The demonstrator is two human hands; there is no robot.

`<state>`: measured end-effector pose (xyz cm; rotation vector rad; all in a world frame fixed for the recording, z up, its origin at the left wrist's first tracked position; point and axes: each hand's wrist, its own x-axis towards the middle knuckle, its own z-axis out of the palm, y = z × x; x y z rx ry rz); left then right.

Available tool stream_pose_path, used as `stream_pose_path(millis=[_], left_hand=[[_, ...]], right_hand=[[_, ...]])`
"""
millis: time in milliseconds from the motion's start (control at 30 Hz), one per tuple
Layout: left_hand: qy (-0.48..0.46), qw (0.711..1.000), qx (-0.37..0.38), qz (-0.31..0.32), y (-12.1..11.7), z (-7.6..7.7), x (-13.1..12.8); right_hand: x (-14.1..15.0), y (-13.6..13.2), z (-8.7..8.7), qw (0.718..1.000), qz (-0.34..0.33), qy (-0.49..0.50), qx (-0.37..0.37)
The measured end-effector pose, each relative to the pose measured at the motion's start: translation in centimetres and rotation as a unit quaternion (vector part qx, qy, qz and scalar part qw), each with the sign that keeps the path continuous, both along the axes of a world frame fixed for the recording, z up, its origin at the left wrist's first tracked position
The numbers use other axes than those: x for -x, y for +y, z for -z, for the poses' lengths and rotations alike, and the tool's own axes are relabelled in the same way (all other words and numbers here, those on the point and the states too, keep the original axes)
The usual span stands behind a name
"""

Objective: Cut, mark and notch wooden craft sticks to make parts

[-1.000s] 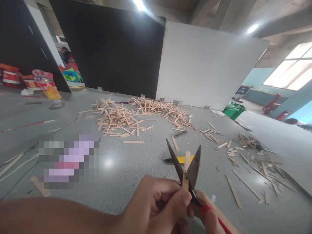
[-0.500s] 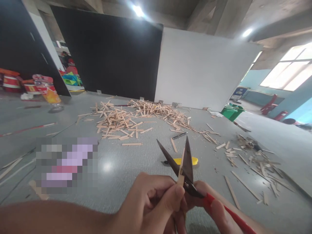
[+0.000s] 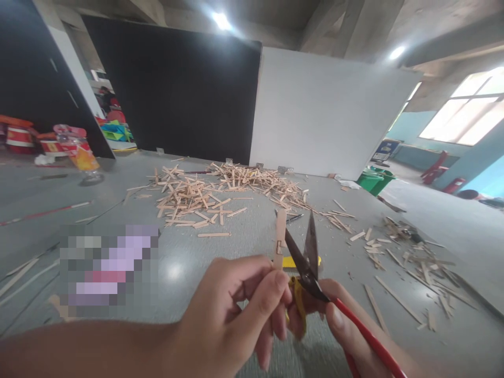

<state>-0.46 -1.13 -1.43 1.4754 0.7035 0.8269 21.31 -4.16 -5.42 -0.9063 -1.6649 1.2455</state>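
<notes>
Between thumb and fingers my left hand (image 3: 240,310) pinches a flat wooden craft stick (image 3: 280,228), held upright, with dark marks or a small cut near its middle. My right hand (image 3: 338,320) grips scissors (image 3: 311,273) with red handles and dark blades spread apart; the blades stand just right of the stick. A curved yellow item (image 3: 299,310) shows between my hands; what it is and which hand holds it I cannot make out. Behind the blades a yellow-handled tool (image 3: 290,261), partly hidden, lies on the grey table (image 3: 189,294).
A heap of wooden sticks (image 3: 189,197) spreads across the back, near a black panel (image 3: 177,89) and a white panel (image 3: 315,110). A dark pen (image 3: 294,218) lies beyond the scissors. Stick offcuts (image 3: 429,278) litter the right. A plastic bottle (image 3: 81,152) stands at left.
The stick has moved left, out from between the scissor blades, and turned its flat face toward me. The scissors have shifted slightly right, still spread. The yellow curved item has come into sight.
</notes>
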Motion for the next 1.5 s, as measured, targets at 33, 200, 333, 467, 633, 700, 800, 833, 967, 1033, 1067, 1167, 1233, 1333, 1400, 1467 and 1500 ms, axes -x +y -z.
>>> stream_pose_path(millis=[33,200,333,467,633,700,800,833,967,1033,1067,1167,1233,1333,1400,1467,1500], left_hand=[[0.007,1.0,-0.003,-0.006,0.0,0.1,0.0],[0.015,0.999,-0.009,-0.03,0.4,0.0,0.2],[0.027,0.998,-0.031,-0.048,0.6,-0.5,0.3],[0.029,0.998,-0.031,-0.048,0.6,-0.9,0.5],[0.047,0.993,-0.073,-0.083,0.7,-1.6,0.9],[0.049,0.992,-0.084,-0.086,0.8,-2.1,1.1],[0.065,0.987,-0.116,-0.095,0.9,-2.6,1.2],[0.069,0.986,-0.122,-0.094,0.9,-2.7,1.3],[0.07,0.987,-0.12,-0.083,1.0,-2.9,1.4],[0.074,0.987,-0.119,-0.082,1.2,-3.2,1.6],[0.08,0.987,-0.118,-0.078,1.3,-3.3,1.7],[0.125,0.984,-0.119,-0.05,1.7,-3.8,2.5],[0.158,0.978,-0.128,-0.039,1.8,-4.1,3.1],[0.187,0.969,-0.157,-0.044,1.8,-4.5,3.6],[0.193,0.964,-0.174,-0.05,1.9,-4.7,3.7],[0.193,0.96,-0.194,-0.057,1.9,-5.0,3.7],[0.194,0.958,-0.204,-0.06,1.9,-5.1,3.6]], right_hand=[[-0.1,0.1,0.2,1.0,0.001,0.0,0.001],[-1.2,0.9,1.3,0.997,0.028,-0.054,-0.047],[-1.8,1.4,1.8,0.99,0.031,-0.104,-0.093],[-1.5,2.0,1.1,0.969,0.047,-0.145,-0.195],[-1.8,2.5,1.0,0.946,0.079,-0.26,-0.176],[-2.4,2.5,1.7,0.937,0.097,-0.269,-0.203],[-3.0,2.3,2.9,0.923,0.124,-0.268,-0.247],[-3.2,2.2,3.2,0.921,0.136,-0.26,-0.255],[-3.1,1.9,3.6,0.921,0.165,-0.223,-0.274],[-2.9,1.9,3.3,0.919,0.165,-0.227,-0.278],[-2.8,1.9,3.1,0.916,0.165,-0.232,-0.283],[-2.9,2.1,2.6,0.904,0.161,-0.25,-0.308],[-3.1,2.1,2.6,0.896,0.141,-0.265,-0.328],[-3.2,2.0,2.9,0.892,0.142,-0.269,-0.335],[-3.2,1.8,3.2,0.894,0.165,-0.265,-0.322],[-3.1,1.8,3.3,0.895,0.173,-0.275,-0.306],[-3.2,1.9,3.2,0.893,0.169,-0.284,-0.306]])
